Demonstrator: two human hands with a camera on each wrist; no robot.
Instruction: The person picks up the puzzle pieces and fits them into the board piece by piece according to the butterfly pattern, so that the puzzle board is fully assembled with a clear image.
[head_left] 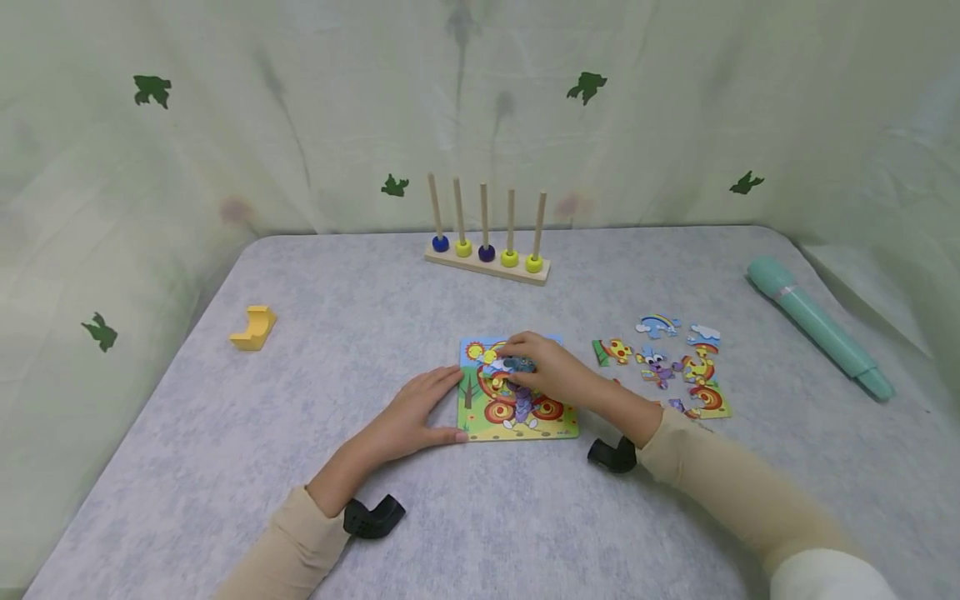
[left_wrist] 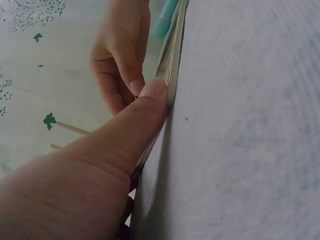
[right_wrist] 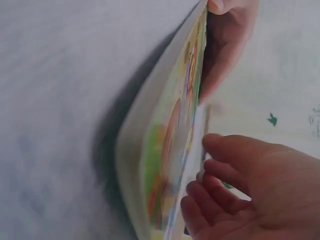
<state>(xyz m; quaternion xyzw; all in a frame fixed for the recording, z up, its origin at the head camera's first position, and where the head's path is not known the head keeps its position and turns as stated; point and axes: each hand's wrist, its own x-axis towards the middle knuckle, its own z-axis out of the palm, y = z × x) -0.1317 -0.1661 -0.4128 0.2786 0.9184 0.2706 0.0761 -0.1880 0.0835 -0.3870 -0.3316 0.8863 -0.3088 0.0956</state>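
The right hand (head_left: 551, 367) pinches a small, thin puzzle piece (head_left: 519, 364) between thumb and fingers; it looks dark bluish-grey, and its printed detail is too small to tell. Directly under those fingers is a flat, nearly square puzzle board (head_left: 483, 432), brightly coloured: a yellow sun in blue sky at its far left, a bare brown tree on green just below, and a butterfly with a purple body, white feet and wings ringed in red, orange and yellow. A yellow strip dotted with ovals runs along the near edge. The right hand covers part of the top.

The left hand (head_left: 416, 414) lies beside the board, its fingers extended and touching the left edge, its thumb stretched to the near left corner.

Just to the right of the right hand are loose pieces (head_left: 702, 371), showing a rainbow, a cloud, a purple face and ringed wing parts. Beyond the fingertips stands a wooden peg stand (head_left: 487, 267) with blue, purple and yellow beads. Well to the right lies a teal microphone-shaped object (head_left: 821, 329); well left of the left hand, a yellow curved block (head_left: 258, 327).
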